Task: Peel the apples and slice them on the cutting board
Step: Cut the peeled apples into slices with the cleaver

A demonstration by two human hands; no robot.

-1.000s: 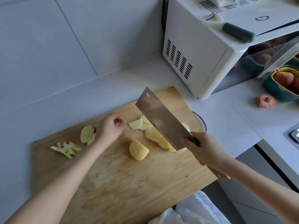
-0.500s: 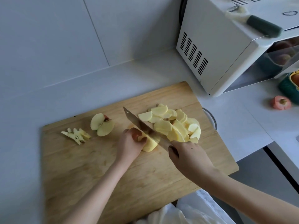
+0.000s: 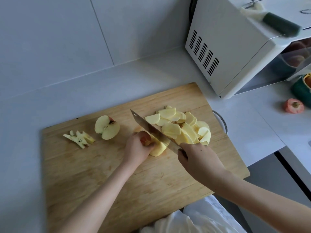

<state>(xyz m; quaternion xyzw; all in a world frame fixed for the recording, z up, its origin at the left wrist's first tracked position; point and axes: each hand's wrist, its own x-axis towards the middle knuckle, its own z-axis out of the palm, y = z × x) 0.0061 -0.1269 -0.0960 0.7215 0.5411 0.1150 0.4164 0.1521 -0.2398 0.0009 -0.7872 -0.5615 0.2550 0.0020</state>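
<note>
On the board (image 3: 101, 174), the left hand (image 3: 137, 147) holds an apple piece (image 3: 159, 147) while the right hand (image 3: 199, 158) grips the knife (image 3: 151, 129), blade on it. Slices (image 3: 181, 127) are heaped just beside.

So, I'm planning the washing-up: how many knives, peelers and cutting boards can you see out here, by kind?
Cleaver: 1
Peeler: 1
Cutting board: 1
Total: 3

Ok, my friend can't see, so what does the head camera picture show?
A person slices a peeled apple piece on a wooden cutting board: the left hand holds it down while the right hand grips a cleaver. A pile of slices lies beside the blade; an apple half and core scraps sit further left.
</note>
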